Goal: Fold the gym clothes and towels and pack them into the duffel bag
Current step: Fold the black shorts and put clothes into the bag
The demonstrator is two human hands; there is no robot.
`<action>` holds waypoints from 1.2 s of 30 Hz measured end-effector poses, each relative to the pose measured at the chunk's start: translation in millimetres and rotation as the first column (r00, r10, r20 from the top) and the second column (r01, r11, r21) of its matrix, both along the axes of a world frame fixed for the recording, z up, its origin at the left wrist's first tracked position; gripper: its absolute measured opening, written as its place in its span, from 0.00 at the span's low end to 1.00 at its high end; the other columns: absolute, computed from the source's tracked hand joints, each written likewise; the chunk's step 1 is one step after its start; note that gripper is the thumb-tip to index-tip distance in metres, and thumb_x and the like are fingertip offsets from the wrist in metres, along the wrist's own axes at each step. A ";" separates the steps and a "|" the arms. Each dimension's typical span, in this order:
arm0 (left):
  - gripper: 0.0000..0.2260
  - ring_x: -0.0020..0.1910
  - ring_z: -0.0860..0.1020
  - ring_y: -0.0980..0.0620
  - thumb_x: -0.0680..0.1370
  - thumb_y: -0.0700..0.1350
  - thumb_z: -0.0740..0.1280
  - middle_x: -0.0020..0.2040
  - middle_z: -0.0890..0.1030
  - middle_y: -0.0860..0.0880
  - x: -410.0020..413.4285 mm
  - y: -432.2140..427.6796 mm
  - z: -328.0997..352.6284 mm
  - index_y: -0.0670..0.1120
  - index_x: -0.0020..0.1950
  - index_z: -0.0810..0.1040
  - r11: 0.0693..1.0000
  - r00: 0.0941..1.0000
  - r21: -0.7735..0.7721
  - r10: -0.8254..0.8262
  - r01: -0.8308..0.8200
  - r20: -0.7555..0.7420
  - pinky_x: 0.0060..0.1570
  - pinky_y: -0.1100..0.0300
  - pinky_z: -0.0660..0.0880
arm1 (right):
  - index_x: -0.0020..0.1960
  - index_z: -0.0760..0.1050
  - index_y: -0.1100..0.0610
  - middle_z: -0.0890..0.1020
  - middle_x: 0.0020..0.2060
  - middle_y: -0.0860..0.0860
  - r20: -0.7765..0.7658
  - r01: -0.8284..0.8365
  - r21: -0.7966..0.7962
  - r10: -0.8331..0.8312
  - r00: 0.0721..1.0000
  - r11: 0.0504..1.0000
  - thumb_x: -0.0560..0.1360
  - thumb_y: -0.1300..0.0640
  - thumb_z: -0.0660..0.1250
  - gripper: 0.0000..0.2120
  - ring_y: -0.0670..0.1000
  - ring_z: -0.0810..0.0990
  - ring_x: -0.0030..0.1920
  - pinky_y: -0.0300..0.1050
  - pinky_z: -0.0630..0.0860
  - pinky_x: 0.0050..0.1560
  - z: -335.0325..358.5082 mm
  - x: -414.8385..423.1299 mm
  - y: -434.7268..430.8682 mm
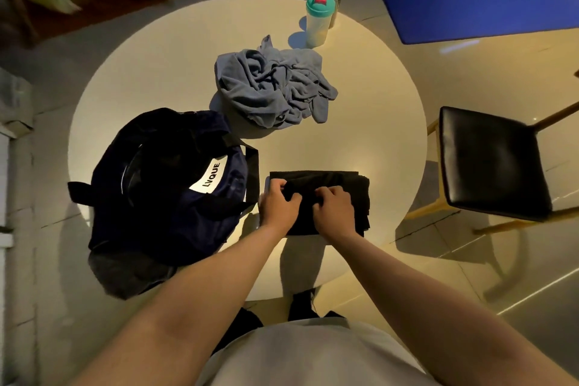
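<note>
Both forearms reach from the bottom edge to a black garment [332, 179] on the near part of the round table [376, 122].

1. Grip state. The left hand [279, 201] and right hand [333, 209] sit side by side on the garment. Both have their fingers curled and pinch a fold of the cloth between them.
2. Item in hand. The garment lies flat as a compact rectangle with squared far corners. It is judged to be near the end of its folding.
3. Destination. The duffel bag [163, 185] stands just beside the garment on the left, touching or nearly touching it. Its interior is too dark to tell whether anything is packed.
4. Remaining work. 1 crumpled grey-blue towel pile [272, 88] lies unfolded beyond the bag, near the table's centre. How many pieces it holds cannot be told.
5. Progress estimate: early to middle. The black garment is not yet in the bag, and the pile still needs folding and packing.

2 shaker bottles [318, 22] stand at the far edge.
</note>
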State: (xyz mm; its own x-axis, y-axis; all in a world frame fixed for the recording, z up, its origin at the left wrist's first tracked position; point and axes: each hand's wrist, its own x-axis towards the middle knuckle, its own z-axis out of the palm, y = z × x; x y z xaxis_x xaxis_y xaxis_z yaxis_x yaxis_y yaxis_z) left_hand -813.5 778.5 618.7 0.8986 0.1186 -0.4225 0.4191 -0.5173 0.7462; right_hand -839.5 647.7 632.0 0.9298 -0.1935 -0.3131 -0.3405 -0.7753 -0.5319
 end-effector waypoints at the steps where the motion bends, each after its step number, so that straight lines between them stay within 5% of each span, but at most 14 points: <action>1: 0.16 0.61 0.75 0.44 0.79 0.47 0.67 0.62 0.76 0.46 -0.3 3.3 5.7 0.48 0.66 0.70 0.992 0.998 -0.116 0.054 -0.056 -0.025 0.59 0.50 0.75 | 0.63 0.76 0.53 0.75 0.65 0.53 0.051 0.004 -0.016 -0.004 0.999 1.000 0.78 0.55 0.64 0.14 0.54 0.73 0.65 0.54 0.73 0.68 4.8 1.7 3.6; 5: 0.14 0.56 0.77 0.45 0.81 0.43 0.63 0.57 0.79 0.44 6.3 25.5 27.4 0.44 0.66 0.73 0.902 0.970 -0.359 0.240 -0.242 -0.050 0.54 0.53 0.75 | 0.49 0.70 0.50 0.75 0.65 0.51 0.163 -0.081 -0.008 0.082 0.983 0.997 0.73 0.52 0.65 0.06 0.54 0.68 0.70 0.60 0.65 0.71 25.4 15.9 24.8; 10: 0.16 0.50 0.78 0.48 0.73 0.50 0.61 0.52 0.81 0.47 23.4 74.3 57.8 0.47 0.59 0.77 0.826 0.933 -0.449 0.355 -0.341 -0.054 0.56 0.48 0.76 | 0.48 0.66 0.47 0.72 0.49 0.44 0.285 -0.194 0.111 0.156 0.946 0.975 0.74 0.46 0.59 0.07 0.46 0.70 0.53 0.58 0.60 0.71 44.7 28.8 72.2; 15: 0.13 0.47 0.80 0.48 0.79 0.45 0.61 0.48 0.81 0.45 37.1 141.3 77.8 0.45 0.61 0.76 0.727 0.890 -0.540 0.444 -0.424 -0.100 0.45 0.54 0.77 | 0.55 0.68 0.44 0.68 0.59 0.44 0.371 -0.288 0.139 0.220 0.902 0.948 0.79 0.41 0.61 0.10 0.46 0.67 0.61 0.51 0.58 0.71 56.5 41.6 132.7; 18: 0.13 0.51 0.82 0.46 0.78 0.47 0.62 0.54 0.83 0.43 48.3 185.2 79.8 0.48 0.60 0.78 0.723 0.876 -0.526 0.471 -0.448 -0.098 0.50 0.50 0.80 | 0.64 0.70 0.44 0.64 0.66 0.47 0.381 -0.347 0.136 0.274 0.883 0.928 0.77 0.37 0.63 0.19 0.50 0.60 0.69 0.50 0.56 0.73 57.7 47.5 172.1; 22: 0.17 0.57 0.80 0.49 0.79 0.49 0.63 0.58 0.82 0.48 64.0 235.1 76.7 0.51 0.67 0.77 0.847 0.924 -0.387 0.380 -0.363 -0.036 0.62 0.47 0.78 | 0.76 0.59 0.43 0.61 0.70 0.51 0.267 -0.433 0.009 0.416 0.870 0.901 0.75 0.39 0.68 0.33 0.52 0.57 0.70 0.52 0.56 0.73 46.3 58.6 224.8; 25: 0.21 0.68 0.74 0.49 0.80 0.50 0.64 0.68 0.77 0.48 75.1 267.8 64.9 0.49 0.73 0.73 0.993 0.993 -0.073 0.095 -0.090 0.070 0.70 0.50 0.71 | 0.78 0.55 0.43 0.66 0.68 0.54 0.143 -0.427 -0.100 0.438 0.888 0.899 0.78 0.49 0.66 0.33 0.57 0.65 0.68 0.54 0.65 0.69 30.0 72.6 255.2; 28: 0.22 0.79 0.58 0.46 0.82 0.49 0.63 0.80 0.61 0.46 79.1 299.5 46.8 0.49 0.76 0.70 0.891 0.972 0.429 -0.212 0.149 0.105 0.79 0.48 0.53 | 0.78 0.57 0.47 0.69 0.66 0.55 -0.062 -0.429 -0.125 0.425 0.903 0.894 0.80 0.54 0.62 0.29 0.59 0.68 0.67 0.55 0.69 0.66 13.2 83.8 275.8; 30: 0.21 0.81 0.49 0.43 0.82 0.47 0.63 0.82 0.53 0.45 82.7 316.7 37.1 0.51 0.76 0.69 0.782 0.955 0.577 -0.296 0.236 0.011 0.78 0.46 0.44 | 0.79 0.56 0.48 0.66 0.68 0.56 -0.150 -0.405 -0.155 0.383 0.911 0.901 0.79 0.51 0.63 0.30 0.60 0.66 0.68 0.56 0.67 0.67 0.9 83.5 286.6; 33: 0.25 0.79 0.56 0.41 0.82 0.43 0.60 0.82 0.51 0.47 89.6 327.8 25.8 0.50 0.80 0.61 0.772 0.923 0.507 -0.337 0.383 -0.185 0.76 0.46 0.59 | 0.80 0.51 0.45 0.62 0.70 0.57 -0.126 -0.357 -0.206 0.337 0.933 0.911 0.78 0.46 0.64 0.35 0.60 0.63 0.69 0.56 0.64 0.69 -15.2 77.9 298.6; 36: 0.31 0.75 0.63 0.43 0.81 0.37 0.61 0.82 0.53 0.50 90.3 328.0 18.2 0.50 0.82 0.54 0.803 0.921 0.452 -0.358 0.389 -0.156 0.68 0.48 0.71 | 0.79 0.53 0.44 0.65 0.69 0.54 -0.119 -0.306 -0.240 0.285 0.951 0.921 0.80 0.51 0.62 0.32 0.58 0.64 0.69 0.57 0.65 0.68 -26.4 83.0 305.0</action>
State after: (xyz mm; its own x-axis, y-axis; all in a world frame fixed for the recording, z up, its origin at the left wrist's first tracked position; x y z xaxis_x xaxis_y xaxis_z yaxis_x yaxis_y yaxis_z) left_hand -723.2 1106.5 636.9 0.8888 -0.0253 -0.4576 0.1571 -0.9212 0.3560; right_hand -756.5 952.7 605.6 0.9308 0.0041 -0.3654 -0.1080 -0.9522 -0.2859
